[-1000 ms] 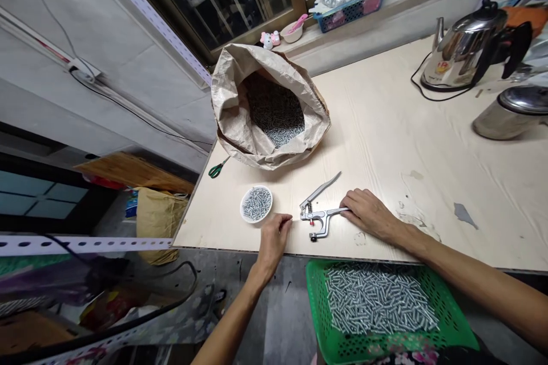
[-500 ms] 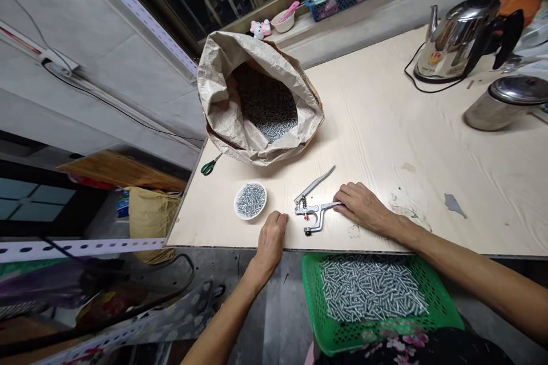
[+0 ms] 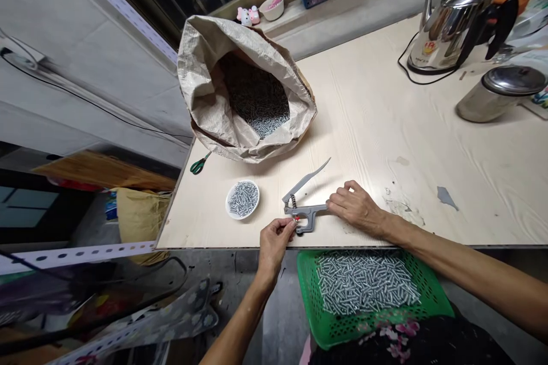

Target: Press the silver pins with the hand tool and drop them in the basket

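Observation:
A pair of grey snap-fastener pliers lies on the table near its front edge, its upper lever raised on a spring. My right hand is closed around the end of the lower handle. At the jaw, by the red tip, my left hand has thumb and forefinger pinched together; whatever is between them is too small to make out. A white bowl of small silvery metal pieces stands left of the pliers. Below the table edge, a green basket holds many silvery screw-like pieces.
Behind the bowl stands a large open sack with metal pieces inside. Green-handled scissors lie at the table's left edge. A kettle with its cord and a metal canister occupy the back right.
My left hand has moved right and up to the jaw of the pliers, fingers pinched there. The right hand stays at the handle. The whole view has shifted slightly.

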Available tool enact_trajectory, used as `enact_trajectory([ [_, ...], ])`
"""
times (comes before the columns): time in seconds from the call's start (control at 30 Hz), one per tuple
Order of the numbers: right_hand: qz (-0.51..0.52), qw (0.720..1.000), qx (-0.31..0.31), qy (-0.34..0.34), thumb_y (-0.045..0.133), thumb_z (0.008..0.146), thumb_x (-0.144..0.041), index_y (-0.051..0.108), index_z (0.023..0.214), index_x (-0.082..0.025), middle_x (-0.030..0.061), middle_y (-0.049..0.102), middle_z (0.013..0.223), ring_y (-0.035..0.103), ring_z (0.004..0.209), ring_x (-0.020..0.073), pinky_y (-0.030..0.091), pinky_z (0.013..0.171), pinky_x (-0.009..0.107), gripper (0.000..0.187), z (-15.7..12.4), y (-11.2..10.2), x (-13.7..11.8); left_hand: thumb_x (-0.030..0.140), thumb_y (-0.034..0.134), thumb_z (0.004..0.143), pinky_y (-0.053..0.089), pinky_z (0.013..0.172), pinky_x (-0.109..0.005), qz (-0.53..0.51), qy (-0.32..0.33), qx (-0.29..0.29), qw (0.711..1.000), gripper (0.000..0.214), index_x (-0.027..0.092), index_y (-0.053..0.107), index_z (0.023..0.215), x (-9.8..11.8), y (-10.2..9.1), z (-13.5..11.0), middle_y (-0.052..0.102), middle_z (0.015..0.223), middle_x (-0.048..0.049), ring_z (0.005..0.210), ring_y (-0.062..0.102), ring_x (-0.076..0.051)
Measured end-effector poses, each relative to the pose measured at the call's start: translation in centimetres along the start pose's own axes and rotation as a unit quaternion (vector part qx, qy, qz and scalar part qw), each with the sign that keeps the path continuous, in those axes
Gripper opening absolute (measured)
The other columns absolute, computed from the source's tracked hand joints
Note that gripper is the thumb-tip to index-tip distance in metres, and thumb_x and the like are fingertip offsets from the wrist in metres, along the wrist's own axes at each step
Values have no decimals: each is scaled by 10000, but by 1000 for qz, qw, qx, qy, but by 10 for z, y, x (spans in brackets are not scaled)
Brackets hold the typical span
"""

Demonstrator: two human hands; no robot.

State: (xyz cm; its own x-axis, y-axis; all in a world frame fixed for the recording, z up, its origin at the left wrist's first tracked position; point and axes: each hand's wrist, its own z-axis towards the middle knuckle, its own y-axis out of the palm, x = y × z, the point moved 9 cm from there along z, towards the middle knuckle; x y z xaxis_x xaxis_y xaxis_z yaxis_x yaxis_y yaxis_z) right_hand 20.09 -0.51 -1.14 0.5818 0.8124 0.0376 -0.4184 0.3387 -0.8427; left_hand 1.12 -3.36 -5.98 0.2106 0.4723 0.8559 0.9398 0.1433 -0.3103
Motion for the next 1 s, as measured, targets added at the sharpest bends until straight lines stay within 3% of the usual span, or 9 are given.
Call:
enact_trajectory([
  [0.4, 6, 1000, -26, 8, 339, 963, -106, 553, 811, -210, -23, 567, 704, 394, 682, 136, 246, 773, 342, 283, -1, 3, 1, 480, 726, 623, 429, 560, -234, 65, 7, -15, 998, 411, 100, 705, 777, 2, 1, 0, 667, 662, -40, 559, 532, -111],
  [0.67, 13, 999, -30, 2, 348, 959, -106, 521, 774, -198, -20, 544, 691, 385, 675, 138, 240, 762, 340, 270, -1, 5, -1, 423, 775, 526, 406, 527, -237, 68, -103, -123, 985, 350, 124, 633, 637, -9, 13, 3, 599, 516, -1, 491, 517, -107],
  [0.87, 38, 997, -61, 6, 361, 960, -127, 491, 746, -196, -10, 537, 699, 374, 686, 149, 230, 741, 342, 259, -7, 14, -5, 429, 717, 556, 311, 516, -228, 171, -53, -177, 968, 319, 136, 591, 535, -2, 19, 3, 510, 459, 37, 476, 422, -81],
  [1.0, 58, 995, -75, 24, 384, 961, -160, 493, 754, -197, -3, 549, 712, 372, 696, 154, 224, 721, 342, 237, -8, 17, -3, 438, 679, 568, 303, 502, -232, 217, -66, -206, 952, 320, 152, 556, 492, -8, 23, 9, 489, 444, 38, 467, 415, -88],
])
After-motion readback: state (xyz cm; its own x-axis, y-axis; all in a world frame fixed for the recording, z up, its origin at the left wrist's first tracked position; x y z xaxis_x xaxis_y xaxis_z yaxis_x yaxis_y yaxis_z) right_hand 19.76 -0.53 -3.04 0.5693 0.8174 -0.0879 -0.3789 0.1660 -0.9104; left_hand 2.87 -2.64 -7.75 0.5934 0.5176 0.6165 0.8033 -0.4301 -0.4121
